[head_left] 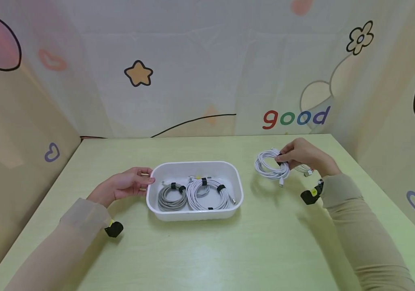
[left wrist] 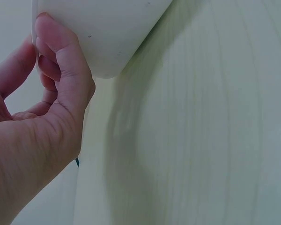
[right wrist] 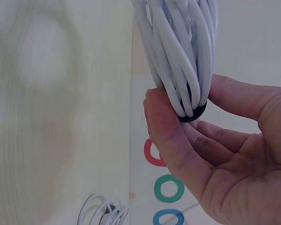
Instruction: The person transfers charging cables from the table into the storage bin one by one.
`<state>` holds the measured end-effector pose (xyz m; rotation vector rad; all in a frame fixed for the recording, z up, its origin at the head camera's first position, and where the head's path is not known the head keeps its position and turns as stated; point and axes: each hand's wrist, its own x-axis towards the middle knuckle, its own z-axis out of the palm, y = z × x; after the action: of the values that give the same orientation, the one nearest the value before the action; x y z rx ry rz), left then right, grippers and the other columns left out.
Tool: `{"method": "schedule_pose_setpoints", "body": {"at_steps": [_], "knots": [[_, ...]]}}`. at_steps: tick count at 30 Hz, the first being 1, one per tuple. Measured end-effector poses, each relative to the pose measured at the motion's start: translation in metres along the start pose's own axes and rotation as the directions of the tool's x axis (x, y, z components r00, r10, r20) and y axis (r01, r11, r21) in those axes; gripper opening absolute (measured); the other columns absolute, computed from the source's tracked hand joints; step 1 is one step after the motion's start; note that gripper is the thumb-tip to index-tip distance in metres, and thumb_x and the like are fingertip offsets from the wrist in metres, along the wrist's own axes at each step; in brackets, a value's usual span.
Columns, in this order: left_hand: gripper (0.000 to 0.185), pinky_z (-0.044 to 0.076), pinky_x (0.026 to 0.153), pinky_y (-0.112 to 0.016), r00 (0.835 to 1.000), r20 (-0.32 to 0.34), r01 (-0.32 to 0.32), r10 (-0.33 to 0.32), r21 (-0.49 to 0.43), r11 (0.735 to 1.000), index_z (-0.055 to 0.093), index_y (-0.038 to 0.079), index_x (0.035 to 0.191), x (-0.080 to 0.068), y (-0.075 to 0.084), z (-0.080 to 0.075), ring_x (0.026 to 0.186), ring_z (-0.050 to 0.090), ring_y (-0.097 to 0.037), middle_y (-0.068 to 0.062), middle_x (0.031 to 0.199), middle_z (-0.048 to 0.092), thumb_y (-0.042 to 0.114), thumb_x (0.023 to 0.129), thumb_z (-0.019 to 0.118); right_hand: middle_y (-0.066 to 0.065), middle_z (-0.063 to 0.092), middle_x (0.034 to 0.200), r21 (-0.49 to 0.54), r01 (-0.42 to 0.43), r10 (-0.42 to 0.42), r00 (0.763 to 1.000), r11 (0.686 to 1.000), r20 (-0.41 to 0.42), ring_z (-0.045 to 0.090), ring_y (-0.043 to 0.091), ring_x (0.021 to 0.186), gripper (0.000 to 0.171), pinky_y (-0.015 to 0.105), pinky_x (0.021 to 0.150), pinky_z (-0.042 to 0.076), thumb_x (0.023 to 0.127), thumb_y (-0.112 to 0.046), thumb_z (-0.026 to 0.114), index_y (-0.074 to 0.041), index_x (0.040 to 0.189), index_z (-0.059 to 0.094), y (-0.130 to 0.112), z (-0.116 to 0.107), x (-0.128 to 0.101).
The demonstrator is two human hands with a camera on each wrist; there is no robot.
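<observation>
My right hand [head_left: 303, 154] pinches a coiled white cable [head_left: 272, 173] at its black strap [right wrist: 196, 112], holding it above the table to the right of the bin. My left hand [head_left: 129, 185] grips the left rim of a white plastic bin [head_left: 194, 216], thumb on the inside and fingers along the outer wall. Inside the bin lie a grey coiled cable [head_left: 161, 200] on the left and a white coiled cable [head_left: 226, 200] on the right, each with black straps. Part of a further cable shows behind the white coil.
Another thin white cable [head_left: 303, 167] lies on the table [head_left: 200, 258] beyond my right hand, partly hidden by it. Printed fabric walls [head_left: 192, 72] enclose the table at the back and sides. A black wrist camera [head_left: 310, 197] sits under each sleeve cuff.
</observation>
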<state>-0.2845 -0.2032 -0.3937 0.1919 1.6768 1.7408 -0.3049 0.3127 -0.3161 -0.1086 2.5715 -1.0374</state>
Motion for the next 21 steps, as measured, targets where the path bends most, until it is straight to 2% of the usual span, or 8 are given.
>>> {"method": "schedule_pose_setpoints", "body": {"at_steps": [9, 21], "knots": [[0.022, 0.057, 0.077, -0.030, 1.000, 0.005, -0.004, 0.004, -0.006, 1.000, 0.045, 0.005, 0.114, 0.000, 0.000, -0.001, 0.085, 0.065, -0.012, 0.000, 0.097, 0.065, 0.006, 0.096, 0.057, 0.005, 0.068, 0.085, 0.002, 0.044, -0.044, 0.999, 0.999, 0.029, 0.066, 0.014, 0.071, 0.044, 0.026, 0.072, 0.058, 0.088, -0.022, 0.071, 0.008, 0.118, 0.059, -0.020, 0.009, 0.003], [0.019, 0.057, 0.076, -0.029, 1.000, 0.010, -0.007, 0.007, -0.007, 1.000, 0.046, 0.006, 0.112, 0.001, -0.001, 0.000, 0.083, 0.066, -0.011, 0.001, 0.095, 0.067, 0.006, 0.096, 0.056, 0.008, 0.068, 0.090, 0.001, 0.053, -0.053, 0.997, 0.999, 0.047, 0.066, 0.015, 0.071, 0.038, 0.028, 0.075, 0.058, 0.089, -0.020, 0.070, 0.004, 0.118, 0.059, -0.049, 0.028, 0.013]]}}
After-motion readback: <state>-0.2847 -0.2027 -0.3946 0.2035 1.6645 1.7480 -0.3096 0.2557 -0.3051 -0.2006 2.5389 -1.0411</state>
